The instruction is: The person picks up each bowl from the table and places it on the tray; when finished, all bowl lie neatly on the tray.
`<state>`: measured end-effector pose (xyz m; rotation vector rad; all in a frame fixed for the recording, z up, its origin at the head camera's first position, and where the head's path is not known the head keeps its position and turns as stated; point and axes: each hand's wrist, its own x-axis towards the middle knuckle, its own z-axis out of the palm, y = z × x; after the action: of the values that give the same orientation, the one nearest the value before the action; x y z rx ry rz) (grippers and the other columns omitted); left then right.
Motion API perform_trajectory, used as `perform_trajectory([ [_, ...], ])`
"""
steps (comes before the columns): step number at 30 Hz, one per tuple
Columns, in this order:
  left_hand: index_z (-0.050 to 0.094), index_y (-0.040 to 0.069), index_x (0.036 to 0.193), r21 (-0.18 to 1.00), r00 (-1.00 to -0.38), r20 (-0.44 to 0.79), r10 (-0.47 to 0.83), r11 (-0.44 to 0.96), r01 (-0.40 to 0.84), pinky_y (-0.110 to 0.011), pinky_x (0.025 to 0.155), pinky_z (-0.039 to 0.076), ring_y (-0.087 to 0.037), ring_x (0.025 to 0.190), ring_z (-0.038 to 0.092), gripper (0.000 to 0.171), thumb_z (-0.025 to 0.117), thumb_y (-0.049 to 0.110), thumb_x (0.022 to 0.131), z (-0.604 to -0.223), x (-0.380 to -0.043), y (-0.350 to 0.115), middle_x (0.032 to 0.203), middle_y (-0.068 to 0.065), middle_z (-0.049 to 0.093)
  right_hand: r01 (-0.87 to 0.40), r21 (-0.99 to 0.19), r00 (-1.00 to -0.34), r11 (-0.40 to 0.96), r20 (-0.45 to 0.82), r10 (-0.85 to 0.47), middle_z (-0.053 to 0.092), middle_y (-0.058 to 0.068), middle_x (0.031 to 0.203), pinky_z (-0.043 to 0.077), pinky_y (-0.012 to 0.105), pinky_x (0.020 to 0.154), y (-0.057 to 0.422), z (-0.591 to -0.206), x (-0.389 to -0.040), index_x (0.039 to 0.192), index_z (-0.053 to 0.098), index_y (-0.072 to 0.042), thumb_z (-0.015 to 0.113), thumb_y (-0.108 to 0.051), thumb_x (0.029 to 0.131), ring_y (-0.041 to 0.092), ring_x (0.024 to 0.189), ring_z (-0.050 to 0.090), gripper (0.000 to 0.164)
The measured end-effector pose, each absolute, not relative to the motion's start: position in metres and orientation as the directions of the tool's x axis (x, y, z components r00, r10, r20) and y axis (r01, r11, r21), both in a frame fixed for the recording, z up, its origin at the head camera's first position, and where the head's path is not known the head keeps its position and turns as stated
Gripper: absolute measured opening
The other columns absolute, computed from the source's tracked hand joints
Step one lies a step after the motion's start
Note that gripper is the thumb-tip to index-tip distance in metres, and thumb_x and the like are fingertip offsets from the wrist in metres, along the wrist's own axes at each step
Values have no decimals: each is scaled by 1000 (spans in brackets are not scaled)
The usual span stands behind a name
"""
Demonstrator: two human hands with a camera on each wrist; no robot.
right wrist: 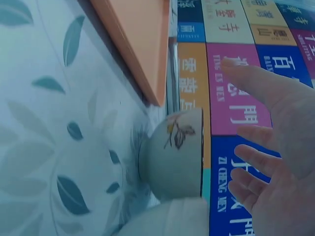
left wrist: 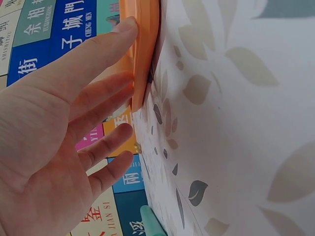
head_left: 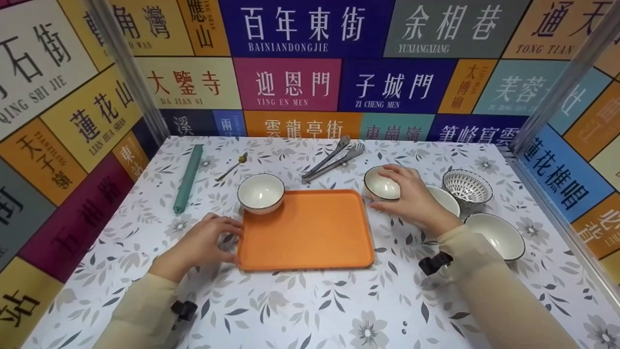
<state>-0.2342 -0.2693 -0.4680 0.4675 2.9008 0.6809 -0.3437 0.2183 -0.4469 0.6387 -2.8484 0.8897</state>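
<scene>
An orange tray [head_left: 307, 232] lies flat, and one white bowl [head_left: 261, 191] with a dark rim stands on its back left corner. My left hand [head_left: 208, 241] is at the tray's left edge, fingers spread; in the left wrist view the thumb [left wrist: 110, 46] lies against the rim. Just past the tray's right side is another white bowl [head_left: 380, 185], with a flower print visible in the right wrist view. My right hand [head_left: 410, 194] hovers over this bowl with thumb and fingers apart. In the right wrist view the fingers [right wrist: 256, 160] look separate from the bowl.
Further right sit a partly hidden white bowl [head_left: 445, 201], a patterned bowl [head_left: 467, 186] and a larger white bowl [head_left: 499, 237]. Behind the tray lie metal tongs [head_left: 334, 162] and a small thin spoon [head_left: 232, 167]. A green rod-like thing [head_left: 189, 179] lies at the left.
</scene>
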Motion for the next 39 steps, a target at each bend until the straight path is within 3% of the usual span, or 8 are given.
perform_trajectory([
  [10, 77, 17, 122, 459, -950, -70, 303, 856, 239, -51, 111, 44, -26, 127, 50, 62, 98, 33, 66, -469, -232, -270, 140, 0, 65, -287, -498, -954, 819, 71, -291, 33, 22, 162, 28, 65, 120, 241, -452, -361, 155, 40, -1, 93, -53, 69, 43, 148, 29, 113],
  [24, 78, 15, 119, 429, -944, -46, 327, 860, 277, -49, 103, 49, -24, 122, 52, 55, 96, 32, 70, -471, -234, -267, 137, 0, 67, -235, -494, -960, 837, -17, -279, 37, 31, 155, 34, 63, 118, 247, -460, -378, 157, 33, 5, 92, -56, 67, 48, 140, 39, 124],
  [33, 78, 15, 119, 426, -946, -59, 320, 865, 266, -49, 106, 47, -24, 124, 52, 56, 96, 31, 69, -468, -234, -266, 137, 0, 67, -204, -575, -973, 793, 28, -231, 42, 30, 153, 36, 60, 118, 240, -465, -383, 153, 38, 7, 97, -48, 63, 47, 138, 44, 121],
  [39, 78, 16, 120, 429, -947, -67, 316, 865, 258, -50, 107, 46, -24, 125, 51, 58, 97, 33, 68, -466, -235, -266, 138, 1, 67, -199, -612, -978, 765, 74, -195, 40, 25, 157, 33, 61, 120, 236, -463, -381, 154, 40, 1, 100, -47, 58, 45, 141, 41, 123],
])
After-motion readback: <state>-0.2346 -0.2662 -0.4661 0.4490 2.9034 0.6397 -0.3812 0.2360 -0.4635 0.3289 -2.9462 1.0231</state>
